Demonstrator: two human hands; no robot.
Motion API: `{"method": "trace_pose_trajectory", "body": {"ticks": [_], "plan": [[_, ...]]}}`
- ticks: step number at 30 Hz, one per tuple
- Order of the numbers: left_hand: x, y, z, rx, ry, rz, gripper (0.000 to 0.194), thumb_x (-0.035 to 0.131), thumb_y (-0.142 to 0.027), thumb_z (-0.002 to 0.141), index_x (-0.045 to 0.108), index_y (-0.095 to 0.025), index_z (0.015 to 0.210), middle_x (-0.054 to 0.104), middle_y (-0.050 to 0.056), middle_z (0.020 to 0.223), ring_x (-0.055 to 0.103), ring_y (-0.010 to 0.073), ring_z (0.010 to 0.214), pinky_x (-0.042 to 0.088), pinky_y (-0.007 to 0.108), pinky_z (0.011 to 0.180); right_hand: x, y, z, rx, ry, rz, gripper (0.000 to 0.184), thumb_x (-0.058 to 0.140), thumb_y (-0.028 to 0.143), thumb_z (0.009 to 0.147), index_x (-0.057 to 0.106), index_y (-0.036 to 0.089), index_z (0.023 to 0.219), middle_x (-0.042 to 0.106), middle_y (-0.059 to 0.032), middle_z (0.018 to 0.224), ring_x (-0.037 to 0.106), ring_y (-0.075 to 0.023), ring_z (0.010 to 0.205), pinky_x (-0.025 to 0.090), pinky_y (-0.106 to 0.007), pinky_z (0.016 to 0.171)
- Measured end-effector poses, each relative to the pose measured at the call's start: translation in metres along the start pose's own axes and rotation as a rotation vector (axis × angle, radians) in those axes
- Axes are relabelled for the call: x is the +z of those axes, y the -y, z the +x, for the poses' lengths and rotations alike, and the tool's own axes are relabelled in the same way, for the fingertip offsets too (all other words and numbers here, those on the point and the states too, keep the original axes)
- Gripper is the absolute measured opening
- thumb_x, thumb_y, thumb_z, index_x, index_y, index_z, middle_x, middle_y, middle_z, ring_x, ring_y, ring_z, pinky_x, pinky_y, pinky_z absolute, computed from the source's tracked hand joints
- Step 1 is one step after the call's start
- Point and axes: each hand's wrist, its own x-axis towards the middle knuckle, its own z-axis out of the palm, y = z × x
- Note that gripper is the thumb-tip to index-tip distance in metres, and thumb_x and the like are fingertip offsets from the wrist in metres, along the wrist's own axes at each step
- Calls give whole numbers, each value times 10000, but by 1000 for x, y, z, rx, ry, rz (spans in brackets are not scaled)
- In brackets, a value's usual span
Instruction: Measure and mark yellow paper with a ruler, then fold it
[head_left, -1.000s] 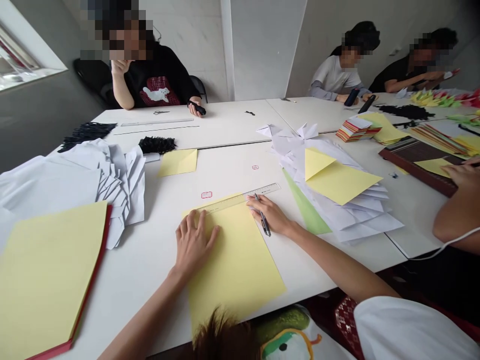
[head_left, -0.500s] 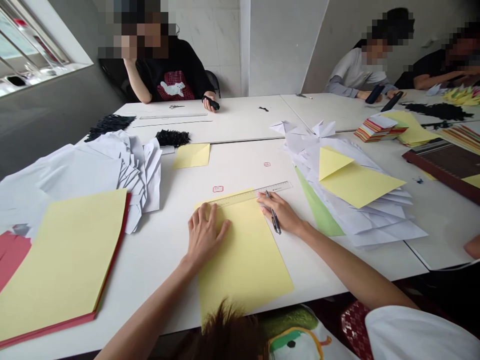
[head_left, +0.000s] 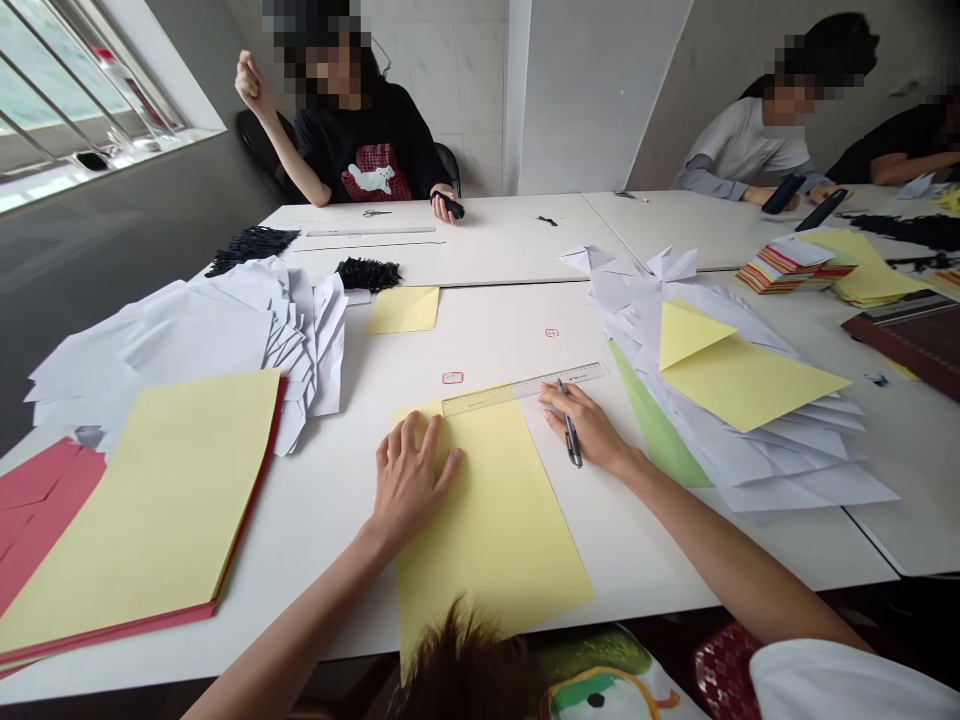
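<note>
A yellow sheet of paper (head_left: 495, 520) lies on the white table (head_left: 495, 330) in front of me. My left hand (head_left: 409, 480) rests flat on its upper left corner, fingers spread. A clear ruler (head_left: 525, 388) lies across the sheet's top edge. My right hand (head_left: 589, 425) sits at the sheet's upper right corner, just below the ruler, fingers closed round a pen (head_left: 571, 437) whose tip points at the ruler.
A yellow-topped paper stack (head_left: 150, 500) over red sheets lies at left, with crumpled white paper (head_left: 210, 330) behind. Folded white and yellow paper (head_left: 735, 380) piles up at right. Other people sit at the far side; a colored paper block (head_left: 787, 265) stands there.
My view has swung left, so everything has slid right in the picture. The person at the far left has raised a hand. My hands stay on the sheet and ruler.
</note>
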Motion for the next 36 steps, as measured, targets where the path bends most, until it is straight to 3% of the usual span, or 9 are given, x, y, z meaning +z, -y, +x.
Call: {"method": "trace_pose_trajectory", "body": {"ticks": [3, 5, 9, 12, 20, 28, 36], "plan": [[-3, -1, 0, 3, -12, 35, 592, 391, -507, 993, 484, -149, 1454, 371, 233, 1519, 326, 412, 1420, 268, 613, 1155, 0, -1, -1, -7, 9, -18, 285, 498, 256, 956, 679, 202, 1169, 655, -136, 1318, 609, -298, 1247, 523, -502, 1053], [-4, -3, 4, 41, -6, 10, 560, 413, -456, 988, 492, -116, 1426, 347, 246, 1533, 308, 424, 1423, 309, 603, 1135, 0, -2, -1, -11, 9, -23, 288, 495, 257, 958, 676, 203, 1175, 653, -134, 1318, 612, -294, 1241, 527, -499, 1045], [-5, -7, 11, 160, 25, -77, 497, 389, -281, 974, 442, -131, 1445, 373, 198, 1542, 365, 362, 1392, 410, 517, 1077, 0, -5, -1, -11, -1, -9, 295, 511, 267, 952, 682, 229, 1189, 652, -122, 1321, 616, -292, 1233, 527, -505, 1042], [-5, -9, 14, 167, 25, -63, 486, 375, -227, 956, 462, -129, 1423, 454, 186, 1474, 438, 343, 1320, 429, 503, 1045, -2, -7, 0, 10, -15, -6, 303, 517, 279, 948, 687, 240, 1196, 669, -115, 1288, 628, -295, 1211, 532, -504, 1033], [-3, -13, 16, 137, -26, 2, 522, 394, -436, 993, 487, -165, 1429, 502, 185, 1382, 469, 343, 1278, 384, 524, 1073, -6, -13, 1, 37, -24, -25, 317, 501, 281, 952, 683, 231, 1207, 675, -109, 1270, 654, -277, 1166, 552, -454, 999], [2, -18, 17, 115, -27, 15, 553, 372, -423, 990, 487, -142, 1452, 456, 222, 1383, 421, 374, 1291, 378, 538, 1060, -5, -13, 3, 42, -20, 7, 308, 528, 251, 932, 687, 242, 1195, 684, -102, 1249, 641, -285, 1191, 560, -478, 996], [9, -16, 15, 146, -34, -46, 580, 345, -414, 1009, 459, -79, 1470, 385, 228, 1503, 319, 386, 1394, 286, 574, 1146, -4, -12, 3, 20, -8, 6, 292, 497, 248, 942, 681, 217, 1167, 657, -121, 1301, 608, -289, 1248, 544, -497, 1026]]}}
